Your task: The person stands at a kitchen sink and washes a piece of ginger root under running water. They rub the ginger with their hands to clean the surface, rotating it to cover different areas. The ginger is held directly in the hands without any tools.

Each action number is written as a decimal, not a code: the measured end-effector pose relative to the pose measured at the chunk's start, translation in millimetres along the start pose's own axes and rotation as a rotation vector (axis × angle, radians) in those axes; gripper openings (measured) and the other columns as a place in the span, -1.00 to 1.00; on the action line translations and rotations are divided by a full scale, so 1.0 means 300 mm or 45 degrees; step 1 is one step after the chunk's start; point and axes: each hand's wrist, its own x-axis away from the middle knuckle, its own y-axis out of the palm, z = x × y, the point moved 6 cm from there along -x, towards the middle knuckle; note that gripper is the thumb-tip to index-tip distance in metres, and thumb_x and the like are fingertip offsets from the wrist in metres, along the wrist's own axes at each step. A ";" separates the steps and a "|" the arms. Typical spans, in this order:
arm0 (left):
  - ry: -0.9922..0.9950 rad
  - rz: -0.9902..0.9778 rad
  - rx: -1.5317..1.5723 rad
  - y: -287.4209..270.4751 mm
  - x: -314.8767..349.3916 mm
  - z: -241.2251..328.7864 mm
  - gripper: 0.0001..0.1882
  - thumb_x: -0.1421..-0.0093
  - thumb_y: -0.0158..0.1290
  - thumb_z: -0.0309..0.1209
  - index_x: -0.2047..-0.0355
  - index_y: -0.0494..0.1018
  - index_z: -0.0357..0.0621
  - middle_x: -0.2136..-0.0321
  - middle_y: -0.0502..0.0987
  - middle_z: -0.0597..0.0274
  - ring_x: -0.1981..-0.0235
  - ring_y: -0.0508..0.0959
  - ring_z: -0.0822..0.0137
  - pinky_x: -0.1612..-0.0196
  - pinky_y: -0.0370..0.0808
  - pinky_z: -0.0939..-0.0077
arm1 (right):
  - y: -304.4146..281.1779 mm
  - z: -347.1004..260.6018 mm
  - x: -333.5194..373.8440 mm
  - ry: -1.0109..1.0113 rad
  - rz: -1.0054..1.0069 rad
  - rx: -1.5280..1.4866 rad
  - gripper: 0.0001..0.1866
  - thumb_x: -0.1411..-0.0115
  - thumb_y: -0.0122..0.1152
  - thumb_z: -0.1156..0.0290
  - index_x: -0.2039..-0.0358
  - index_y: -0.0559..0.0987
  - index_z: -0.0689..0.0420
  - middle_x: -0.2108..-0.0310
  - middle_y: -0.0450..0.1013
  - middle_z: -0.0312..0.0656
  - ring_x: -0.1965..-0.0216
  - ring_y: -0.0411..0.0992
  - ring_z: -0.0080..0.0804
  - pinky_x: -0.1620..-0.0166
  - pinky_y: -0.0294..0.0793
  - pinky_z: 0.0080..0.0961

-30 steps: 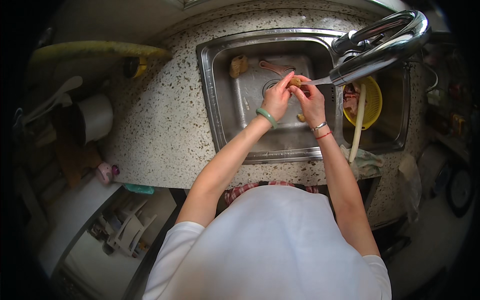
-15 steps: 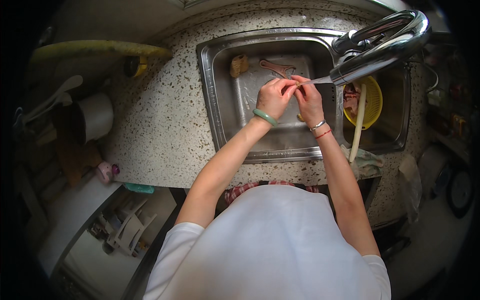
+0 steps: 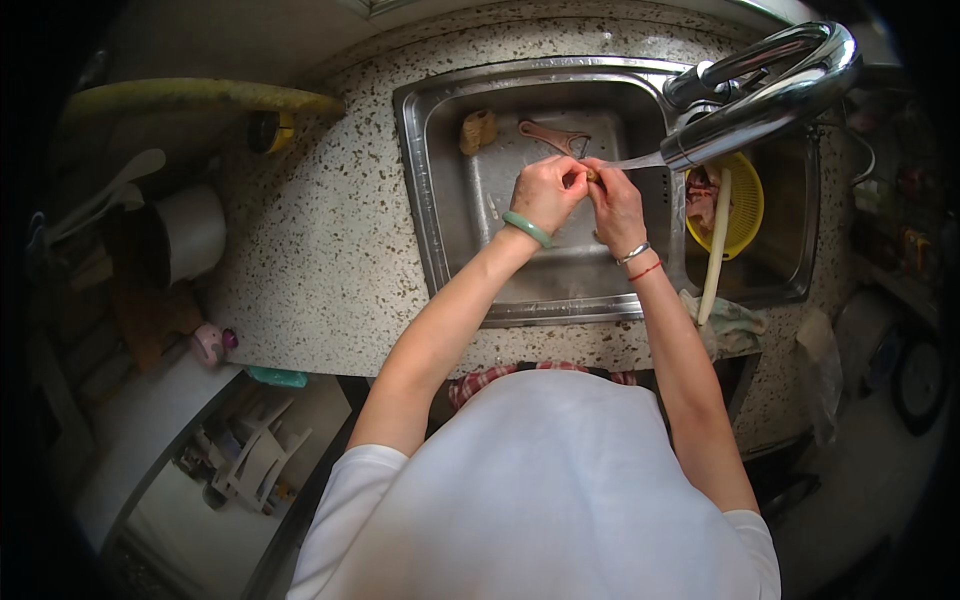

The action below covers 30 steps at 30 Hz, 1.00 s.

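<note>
Above the large left basin of the steel sink, my left hand and my right hand meet, fingertips pinched together. Between them is a small yellowish-brown piece, mostly covered by fingers, so its kind is unclear. A stream of water runs from the chrome faucet onto my fingertips. Beyond my hands, a pinkish-brown peeler lies on the basin floor. To its left sits a tan, knobbly chunk. Both hands are closed.
In the right basin, a yellow colander holds pieces of raw meat. A long pale stalk leans across it onto the front edge, near a crumpled cloth. A pot stands left on the speckled counter.
My fingers have shifted slightly around the small piece, and more of it shows between them. The arms stay almost in place; the water still runs.
</note>
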 end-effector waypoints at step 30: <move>-0.170 0.035 0.108 0.005 -0.013 -0.014 -0.87 0.01 0.17 -0.42 0.48 0.55 -0.24 0.54 0.52 0.16 0.54 0.54 0.36 0.44 0.44 0.54 | -0.004 0.019 -0.026 -0.061 0.007 0.026 -0.76 -0.05 0.09 0.59 0.22 0.47 0.16 0.28 0.43 -0.08 0.25 0.42 -0.10 0.23 0.43 -0.39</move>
